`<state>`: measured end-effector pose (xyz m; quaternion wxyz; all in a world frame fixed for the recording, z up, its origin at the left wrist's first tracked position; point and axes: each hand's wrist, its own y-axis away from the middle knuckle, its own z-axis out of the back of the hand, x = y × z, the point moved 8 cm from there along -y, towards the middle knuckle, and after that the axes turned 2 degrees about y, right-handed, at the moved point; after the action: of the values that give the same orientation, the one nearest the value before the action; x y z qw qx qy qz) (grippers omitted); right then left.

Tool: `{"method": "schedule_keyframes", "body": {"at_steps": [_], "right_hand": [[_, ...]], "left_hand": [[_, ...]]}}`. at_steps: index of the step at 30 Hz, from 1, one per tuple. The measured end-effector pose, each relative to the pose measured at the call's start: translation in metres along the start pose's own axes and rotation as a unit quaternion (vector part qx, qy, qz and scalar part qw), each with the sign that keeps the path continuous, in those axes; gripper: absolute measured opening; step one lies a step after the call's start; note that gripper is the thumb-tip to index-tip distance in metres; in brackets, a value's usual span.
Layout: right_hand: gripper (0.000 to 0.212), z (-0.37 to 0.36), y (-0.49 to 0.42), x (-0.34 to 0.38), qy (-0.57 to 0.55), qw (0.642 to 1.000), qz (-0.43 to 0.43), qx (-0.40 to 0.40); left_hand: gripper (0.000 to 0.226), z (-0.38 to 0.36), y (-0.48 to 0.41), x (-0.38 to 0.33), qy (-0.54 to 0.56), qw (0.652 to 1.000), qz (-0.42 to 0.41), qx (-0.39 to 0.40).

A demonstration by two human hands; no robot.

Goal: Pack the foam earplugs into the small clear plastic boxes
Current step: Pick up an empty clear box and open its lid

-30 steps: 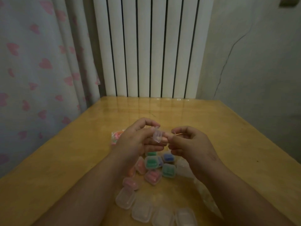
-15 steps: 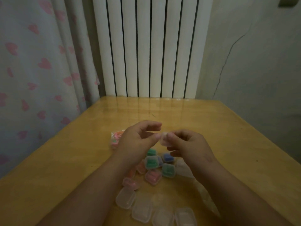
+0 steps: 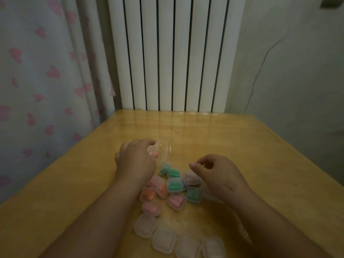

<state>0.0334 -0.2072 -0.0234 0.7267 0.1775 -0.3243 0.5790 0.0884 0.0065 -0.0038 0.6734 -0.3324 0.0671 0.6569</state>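
Glossy wooden table (image 3: 242, 146) with clustered filled boxes (image 3: 175, 185), empty clear boxes (image 3: 163, 241), a plastic bag (image 3: 162, 150).

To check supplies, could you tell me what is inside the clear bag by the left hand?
A hint of pink shows through the clear bag; the left hand covers the rest.

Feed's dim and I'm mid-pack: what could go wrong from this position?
The right hand is close over the piled filled boxes and could scatter them. The left hand is at the clear bag; its contents might spill. The empty boxes lie between the forearms, easily swept aside.
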Motion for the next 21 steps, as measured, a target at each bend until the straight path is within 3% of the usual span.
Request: {"method": "schedule_keyframes", "body": {"at_steps": [3, 8, 11, 15, 18, 21], "right_hand": [[0.01, 0.003, 0.0, 0.006, -0.022, 0.999, 0.037, -0.02], [0.006, 0.0, 0.004, 0.014, -0.05, 0.996, 0.069, -0.02], [0.01, 0.001, 0.006, 0.02, -0.064, 0.994, 0.091, -0.025], [0.042, 0.0, 0.014, 0.035, -0.026, 0.985, 0.169, -0.031], [0.052, -0.004, 0.017, 0.045, -0.005, 0.977, 0.211, -0.017], [0.041, -0.008, 0.016, 0.047, 0.066, 0.973, 0.221, -0.017]], "left_hand": [[0.057, -0.006, -0.002, 0.009, -0.055, 0.998, 0.023, 0.025], [0.02, -0.008, -0.003, 0.012, 0.005, 1.0, 0.023, 0.002], [0.014, 0.0, 0.0, 0.006, 0.088, 0.996, 0.018, -0.027], [0.025, 0.007, 0.004, -0.01, 0.26, 0.965, -0.025, -0.037], [0.024, 0.002, 0.009, -0.023, 0.358, 0.932, -0.047, 0.03], [0.026, -0.004, 0.014, -0.032, 0.415, 0.903, -0.062, 0.086]]}}
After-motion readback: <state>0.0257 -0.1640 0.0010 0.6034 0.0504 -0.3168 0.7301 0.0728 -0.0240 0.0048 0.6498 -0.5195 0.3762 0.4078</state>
